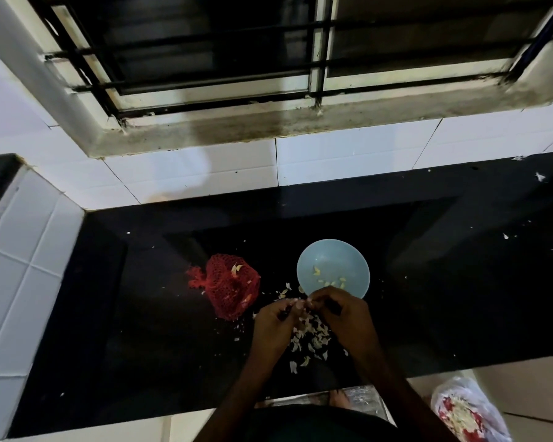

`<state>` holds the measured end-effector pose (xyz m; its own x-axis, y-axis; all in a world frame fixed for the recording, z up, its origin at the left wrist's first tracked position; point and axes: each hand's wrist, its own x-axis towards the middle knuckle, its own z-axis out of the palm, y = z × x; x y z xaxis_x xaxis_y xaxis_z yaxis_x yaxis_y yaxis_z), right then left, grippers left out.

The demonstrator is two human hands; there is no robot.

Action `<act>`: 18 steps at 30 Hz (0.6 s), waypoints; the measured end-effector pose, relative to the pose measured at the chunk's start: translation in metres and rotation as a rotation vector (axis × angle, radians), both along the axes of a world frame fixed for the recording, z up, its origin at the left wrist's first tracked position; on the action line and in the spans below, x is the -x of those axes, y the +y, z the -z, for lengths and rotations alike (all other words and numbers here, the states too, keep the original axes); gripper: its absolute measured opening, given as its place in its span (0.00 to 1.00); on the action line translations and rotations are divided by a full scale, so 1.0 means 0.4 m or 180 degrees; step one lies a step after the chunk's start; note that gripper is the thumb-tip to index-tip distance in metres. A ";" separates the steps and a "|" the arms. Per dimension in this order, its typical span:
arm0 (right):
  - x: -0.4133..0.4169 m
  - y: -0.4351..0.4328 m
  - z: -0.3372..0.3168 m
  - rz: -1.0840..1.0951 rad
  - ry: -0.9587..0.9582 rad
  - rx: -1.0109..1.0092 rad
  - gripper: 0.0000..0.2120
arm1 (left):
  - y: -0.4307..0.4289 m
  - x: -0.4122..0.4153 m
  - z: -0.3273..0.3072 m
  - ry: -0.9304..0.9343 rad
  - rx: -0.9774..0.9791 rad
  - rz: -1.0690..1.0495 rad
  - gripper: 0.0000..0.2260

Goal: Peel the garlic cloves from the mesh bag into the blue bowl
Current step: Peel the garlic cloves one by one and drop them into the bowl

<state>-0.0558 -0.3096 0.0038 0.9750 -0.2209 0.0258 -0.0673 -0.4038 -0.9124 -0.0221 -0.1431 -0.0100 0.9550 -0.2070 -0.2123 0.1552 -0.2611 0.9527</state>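
Note:
A red mesh bag (229,287) lies on the black counter, with pale garlic showing through its netting. Right of it stands the light blue bowl (332,266), which holds several peeled cloves (331,280). Just in front of the bowl's near rim my left hand (276,325) and my right hand (348,317) meet fingertip to fingertip, pinching a small garlic clove (300,304) between them. The clove is mostly hidden by my fingers. A heap of white garlic skins (308,341) lies on the counter under and between my hands.
The black counter (141,330) runs to a white tiled wall (205,167) under a barred window. A tiled partition (20,282) bounds the left side. On the floor at lower right sits a plastic bag (466,413) with red and white contents. Skin flakes dot the counter.

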 end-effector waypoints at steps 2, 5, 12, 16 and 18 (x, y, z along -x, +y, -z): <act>-0.009 -0.040 -0.003 0.0287 0.0056 -0.0044 0.09 | -0.022 -0.027 -0.013 -0.0235 -0.0466 0.0154 0.07; -0.034 -0.113 -0.018 0.0610 0.0268 -0.0074 0.09 | -0.064 -0.079 -0.035 -0.0354 -0.0746 0.0309 0.08; -0.095 -0.177 -0.036 0.0639 0.0434 0.0268 0.03 | -0.121 -0.176 -0.039 -0.0540 -0.1075 0.0274 0.07; -0.090 -0.184 -0.016 0.0324 0.0191 0.0815 0.13 | -0.120 -0.179 -0.009 -0.0520 -0.0967 0.0286 0.05; -0.081 -0.184 -0.014 0.0227 0.0236 0.0836 0.16 | -0.118 -0.174 -0.002 -0.0537 -0.0976 0.0400 0.08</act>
<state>-0.0235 -0.3831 0.0092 0.9585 -0.2842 0.0205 -0.1667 -0.6176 -0.7686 0.0476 -0.1902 -0.0091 0.9530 -0.2762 -0.1245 -0.0487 -0.5454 0.8368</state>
